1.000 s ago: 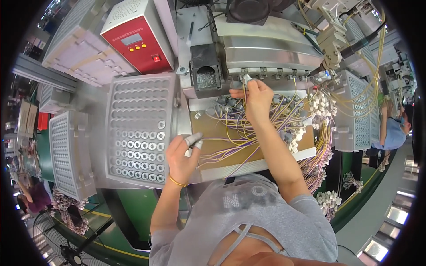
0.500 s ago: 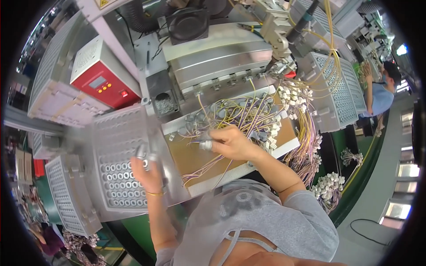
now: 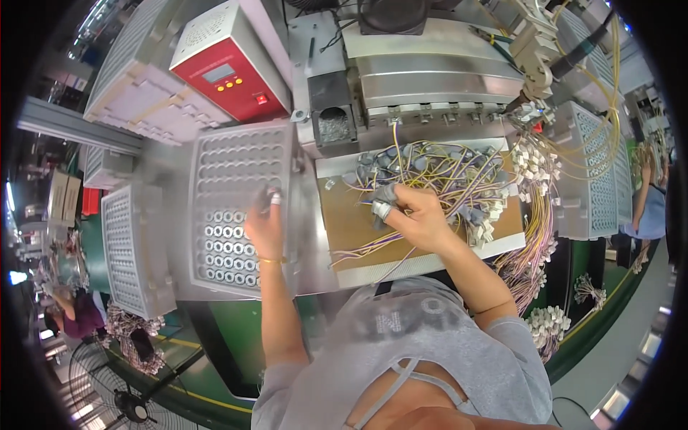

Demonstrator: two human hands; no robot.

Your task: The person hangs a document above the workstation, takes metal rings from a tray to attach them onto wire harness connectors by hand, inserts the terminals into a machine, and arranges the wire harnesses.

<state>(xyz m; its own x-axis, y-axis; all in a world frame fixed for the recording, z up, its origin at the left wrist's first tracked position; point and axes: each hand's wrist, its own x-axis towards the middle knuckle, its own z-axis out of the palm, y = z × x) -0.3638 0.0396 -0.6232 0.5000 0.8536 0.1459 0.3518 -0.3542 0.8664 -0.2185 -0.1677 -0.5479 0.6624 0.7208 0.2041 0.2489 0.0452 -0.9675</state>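
My left hand (image 3: 265, 228) is over the right side of a clear plastic tray (image 3: 196, 247). Its capped fingertips are drawn together, and anything between them is too small or blurred to make out. Ring-shaped metal parts (image 3: 229, 232) fill the tray's near rows, while its far rows show bare pockets. My right hand (image 3: 423, 218) is closed at the left of a heap of yellow and purple wires (image 3: 437, 161) with grey round parts and white connectors. Grey and white covers wrap its fingertips; what they pinch is hidden. Under the heap lies a brown board (image 3: 358, 240) with white edges.
Behind the board stands a metal fixture (image 3: 437, 79) with a row of clamps, one holding a wire. A red and white control box (image 3: 236, 68) stands back left. Wire bundles (image 3: 534, 215) hang at the right. Stacked trays (image 3: 132, 247) stand left.
The whole view has shifted, so the bench sits further right and higher. My left hand's fingers have come together over the tray. My right hand stays closed beside the wire heap.
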